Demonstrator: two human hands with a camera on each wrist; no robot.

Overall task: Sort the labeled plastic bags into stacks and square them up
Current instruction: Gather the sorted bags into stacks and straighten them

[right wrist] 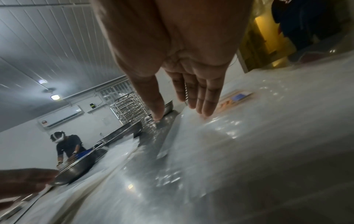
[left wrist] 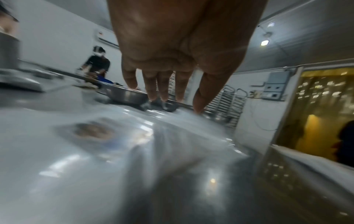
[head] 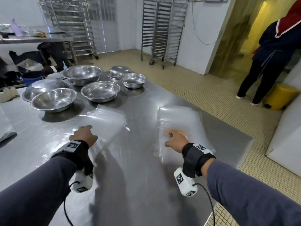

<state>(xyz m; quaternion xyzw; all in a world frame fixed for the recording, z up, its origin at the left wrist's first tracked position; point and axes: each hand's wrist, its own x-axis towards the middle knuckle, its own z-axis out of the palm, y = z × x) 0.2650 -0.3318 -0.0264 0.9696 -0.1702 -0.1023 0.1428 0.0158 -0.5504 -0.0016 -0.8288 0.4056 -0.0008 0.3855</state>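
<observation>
Two flat piles of clear plastic bags lie on the steel table (head: 140,160). My left hand (head: 83,130) rests on the near edge of the left pile (head: 104,119), and in the left wrist view its straight fingertips (left wrist: 164,98) touch the plastic beyond a blurred brown label (left wrist: 91,131). My right hand (head: 171,136) is spread over the right pile (head: 180,118), next to an orange label (head: 183,132). In the right wrist view its fingers (right wrist: 199,106) are straight, just above or on the bag, near the orange and blue label (right wrist: 237,97). Neither hand grips anything.
Several steel bowls (head: 101,91) stand on the far half of the table. The table's right edge (head: 231,129) runs close to the right pile. Another sheet of plastic (head: 6,128) lies at the far left. A person (head: 268,62) stands by a yellow bin (head: 280,97); tray racks (head: 162,30) stand behind.
</observation>
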